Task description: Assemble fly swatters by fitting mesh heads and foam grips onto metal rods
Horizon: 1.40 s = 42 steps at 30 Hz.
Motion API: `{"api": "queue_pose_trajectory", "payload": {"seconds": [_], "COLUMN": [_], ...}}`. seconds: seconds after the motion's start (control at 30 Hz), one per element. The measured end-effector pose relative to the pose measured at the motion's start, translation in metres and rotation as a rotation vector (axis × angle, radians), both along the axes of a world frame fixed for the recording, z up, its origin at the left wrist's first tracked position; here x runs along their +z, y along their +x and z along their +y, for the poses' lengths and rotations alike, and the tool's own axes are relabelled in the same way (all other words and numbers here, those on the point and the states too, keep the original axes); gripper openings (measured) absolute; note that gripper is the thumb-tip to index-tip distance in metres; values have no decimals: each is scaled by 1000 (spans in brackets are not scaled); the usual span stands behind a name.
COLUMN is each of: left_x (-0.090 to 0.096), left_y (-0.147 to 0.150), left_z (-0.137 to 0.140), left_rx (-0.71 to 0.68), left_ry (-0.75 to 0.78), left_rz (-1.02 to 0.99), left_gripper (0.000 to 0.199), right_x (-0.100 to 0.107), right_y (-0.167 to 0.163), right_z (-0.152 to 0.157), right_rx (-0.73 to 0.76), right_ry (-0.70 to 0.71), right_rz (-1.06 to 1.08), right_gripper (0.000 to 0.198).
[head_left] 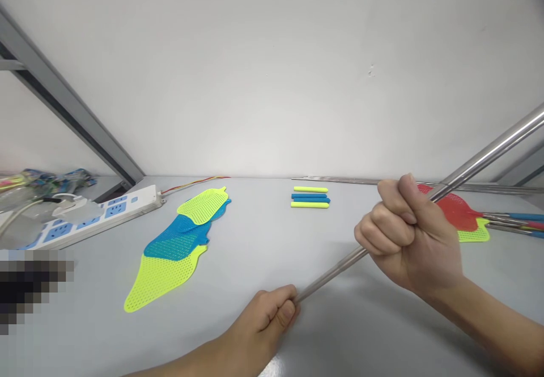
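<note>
A shiny telescopic metal rod (pixel 331 274) slants across the view, rising to the right edge. Its thinner lower end is in the closed fingers of my left hand (pixel 266 323). Higher up, my right hand (pixel 408 232) is wrapped round the same rod in a fist. To the left lie perforated fly swatter heads: a yellow one (pixel 161 280) in front, a blue one (pixel 176 240) overlapping it, and another yellow one (pixel 204 206) behind. Short yellow and blue handle sleeves (pixel 310 197) lie side by side at the back middle.
Behind my right hand, a red swatter head (pixel 457 210) overlaps a yellow one (pixel 478 232), with coloured handles at the right edge. Thin metal rods (pixel 352 180) lie along the wall. A white power strip (pixel 127 210) with plugs stands on the left near a metal frame (pixel 85 105).
</note>
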<state>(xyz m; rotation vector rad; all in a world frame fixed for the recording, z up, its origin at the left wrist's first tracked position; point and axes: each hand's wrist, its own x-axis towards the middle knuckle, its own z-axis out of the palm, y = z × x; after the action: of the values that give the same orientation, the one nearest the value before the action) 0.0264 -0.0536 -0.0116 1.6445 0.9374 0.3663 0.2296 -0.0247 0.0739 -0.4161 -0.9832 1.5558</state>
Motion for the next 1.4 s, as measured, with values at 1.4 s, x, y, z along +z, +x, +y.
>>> {"api": "queue_pose_trajectory", "payload": {"seconds": [1.4], "left_x": [4], "left_y": [-3], "left_z": [4], "left_rx": [-40], "left_ry": [38], "left_rz": [36], "left_gripper": [34], "right_x": [0], "right_y": [-2], "right_z": [4], "right_rx": [-82], "right_ry": [-107], "right_rz": [-89], "right_gripper": [38]}}
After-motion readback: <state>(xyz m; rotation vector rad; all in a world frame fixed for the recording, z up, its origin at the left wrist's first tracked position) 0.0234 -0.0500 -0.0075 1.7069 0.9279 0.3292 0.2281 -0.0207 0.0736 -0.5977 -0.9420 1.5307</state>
